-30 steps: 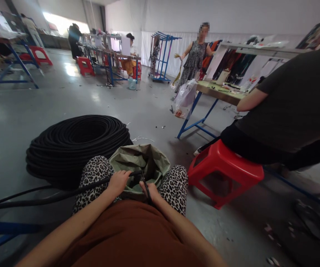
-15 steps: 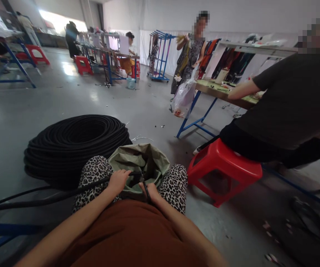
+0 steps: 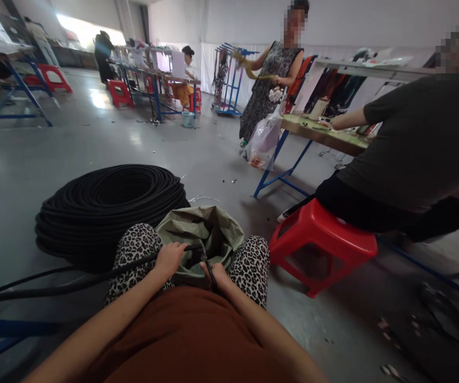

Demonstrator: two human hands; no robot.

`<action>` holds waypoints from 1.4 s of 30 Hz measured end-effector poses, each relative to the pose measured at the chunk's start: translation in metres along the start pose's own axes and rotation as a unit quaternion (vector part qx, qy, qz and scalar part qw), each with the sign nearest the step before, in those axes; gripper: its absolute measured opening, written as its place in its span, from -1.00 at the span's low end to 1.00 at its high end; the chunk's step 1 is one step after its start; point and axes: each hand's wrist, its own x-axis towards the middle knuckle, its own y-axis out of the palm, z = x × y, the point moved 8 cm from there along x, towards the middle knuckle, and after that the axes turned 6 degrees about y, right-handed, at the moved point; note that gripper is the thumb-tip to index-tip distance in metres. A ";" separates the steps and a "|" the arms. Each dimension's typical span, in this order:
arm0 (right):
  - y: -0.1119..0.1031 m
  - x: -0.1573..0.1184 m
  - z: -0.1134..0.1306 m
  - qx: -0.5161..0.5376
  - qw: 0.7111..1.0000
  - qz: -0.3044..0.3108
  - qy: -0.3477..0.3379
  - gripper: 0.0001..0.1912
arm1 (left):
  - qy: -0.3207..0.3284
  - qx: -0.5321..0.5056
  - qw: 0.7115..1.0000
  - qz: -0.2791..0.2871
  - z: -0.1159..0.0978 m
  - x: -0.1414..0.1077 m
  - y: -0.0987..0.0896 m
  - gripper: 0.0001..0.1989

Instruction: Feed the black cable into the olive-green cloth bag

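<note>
Black cord (image 3: 133, 265) lay lengthwise through the left hand (image 3: 169, 258), gripped in its curled fingers, its tip pointing rightward to the dark cutting tool (image 3: 209, 270) clasped by the right hand (image 3: 220, 275); contact was unclear. Below gaped a green bag (image 3: 181, 215), contents too dim to tell. Beyond, leftward, sat a black coil (image 3: 93, 223).

This looks like a garment or accessory workshop. Past the red stool (image 3: 325, 234) in front of me stands a worktable (image 3: 321, 133) on blue legs, with coloured pieces (image 3: 335, 90) hanging behind it. Farther off, to the stool's left, I see a wheeled blue rack (image 3: 229, 80), more benches (image 3: 155, 74) with people at them, and scraps scattered across the grey floor (image 3: 133, 143).
</note>
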 end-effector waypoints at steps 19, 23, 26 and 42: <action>0.020 0.006 -0.001 0.151 0.983 0.101 -0.035 -0.54 | -0.031 -0.051 0.997 -0.039 0.001 -0.003 -0.014 -0.65; 0.016 0.003 0.001 0.125 0.988 0.084 -0.026 -0.54 | -0.021 -0.051 0.998 -0.033 -0.002 -0.004 -0.012 -0.66; 0.014 -0.005 0.008 0.124 0.988 0.093 -0.024 -0.55 | -0.018 -0.050 0.998 -0.027 -0.004 -0.005 -0.011 -0.65; 0.009 -0.018 0.014 0.136 0.987 0.086 0.014 -0.57 | 0.005 -0.027 1.000 0.004 -0.009 -0.005 -0.008 -0.63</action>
